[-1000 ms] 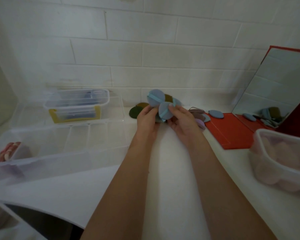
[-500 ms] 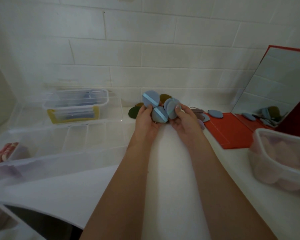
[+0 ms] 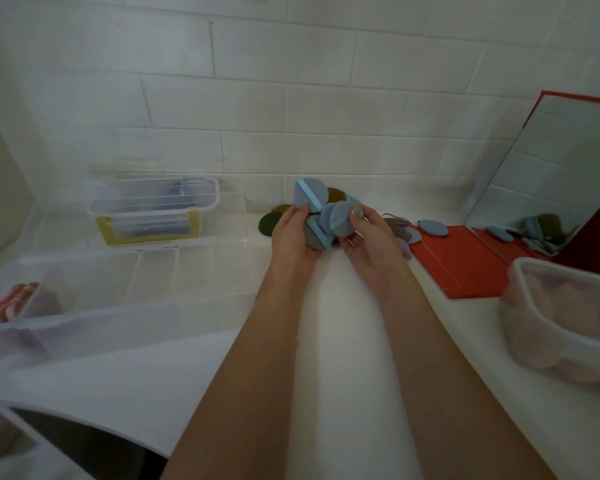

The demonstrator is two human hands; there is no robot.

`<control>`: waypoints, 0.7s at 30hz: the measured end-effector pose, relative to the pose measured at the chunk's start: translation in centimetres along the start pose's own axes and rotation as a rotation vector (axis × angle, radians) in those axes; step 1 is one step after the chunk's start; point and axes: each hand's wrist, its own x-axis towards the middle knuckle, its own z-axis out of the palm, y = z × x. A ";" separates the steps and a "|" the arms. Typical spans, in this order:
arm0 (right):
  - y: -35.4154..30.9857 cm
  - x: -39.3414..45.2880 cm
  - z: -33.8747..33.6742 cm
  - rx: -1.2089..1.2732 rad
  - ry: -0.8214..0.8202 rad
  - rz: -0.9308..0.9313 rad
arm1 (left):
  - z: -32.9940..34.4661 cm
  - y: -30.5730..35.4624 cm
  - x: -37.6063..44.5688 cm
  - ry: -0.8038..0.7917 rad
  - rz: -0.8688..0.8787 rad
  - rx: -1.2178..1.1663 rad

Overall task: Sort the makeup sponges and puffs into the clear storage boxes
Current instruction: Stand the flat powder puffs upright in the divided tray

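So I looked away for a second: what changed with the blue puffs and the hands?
Both hands, left hand and right hand, keep gripping the blue puffs and shuffled them: the puff under the right thumb shifted right. None let go. The divided clear box and loose puff stayed put.

Both hands up near the back wall, left hand [image 3: 293, 233] and right hand [image 3: 369, 237] gripping a bunch of round blue makeup puffs with light-blue ribbon straps [image 3: 326, 216] between them. Dark green round puffs [image 3: 269, 223] sit just left of the grip; a long clear divided plastic box [image 3: 146, 282] lies further left, and a red-framed mirror [image 3: 551, 161] stands off to the right.
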 end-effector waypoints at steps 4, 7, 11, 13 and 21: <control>-0.3 0.1 0.0 0.106 0.038 -0.002 | 0.0 -0.2 0.1 -0.020 0.085 0.113; -0.4 0.2 -0.1 0.128 0.057 0.002 | 0.1 -0.3 0.1 0.001 0.124 0.203; -0.4 0.4 -0.1 0.119 0.055 0.013 | 0.5 -0.3 -0.2 0.052 0.150 0.316; -0.3 0.4 -0.1 0.132 0.038 0.010 | 0.7 -0.4 -0.3 0.031 0.165 0.361; -0.1 0.3 -0.1 0.135 -0.003 -0.016 | 0.9 -0.6 0.0 0.033 0.062 0.313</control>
